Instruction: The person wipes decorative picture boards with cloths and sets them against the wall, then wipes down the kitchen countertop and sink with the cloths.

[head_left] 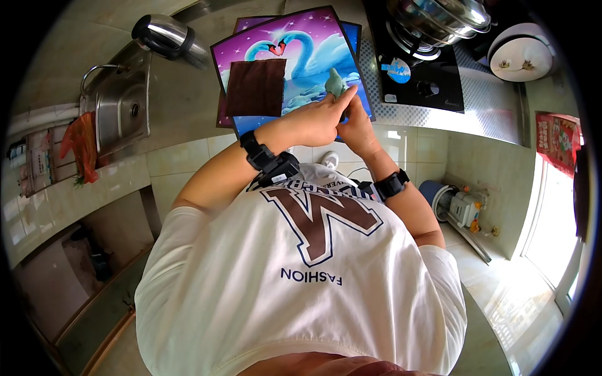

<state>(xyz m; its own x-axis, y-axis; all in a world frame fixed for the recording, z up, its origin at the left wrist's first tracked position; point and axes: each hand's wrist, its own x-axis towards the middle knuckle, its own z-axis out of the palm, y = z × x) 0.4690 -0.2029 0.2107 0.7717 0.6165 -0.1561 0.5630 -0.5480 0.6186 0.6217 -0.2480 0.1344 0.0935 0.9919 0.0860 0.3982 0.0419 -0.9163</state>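
My left hand (pixel 316 121) and my right hand (pixel 360 128) meet over the lower right part of a printed mat (pixel 323 59) with blue swans on purple. A crumpled grey-green cloth (pixel 335 81) pokes out above my fingers. Both hands look closed around it, though its lower part is hidden behind them. To the left of my hands, a dark brown square cloth (pixel 256 88) lies flat on the mat. More mats show at the edges beneath the swan one. A black band with a device sits on each wrist.
A kettle (pixel 164 36) and a sink (pixel 119 116) with a tap are on the left. On the right stand a black gas stove (pixel 433 88) with a steel pot (pixel 442 22) and a white rounded appliance (pixel 522 55). An orange bag (pixel 81 147) hangs below the sink.
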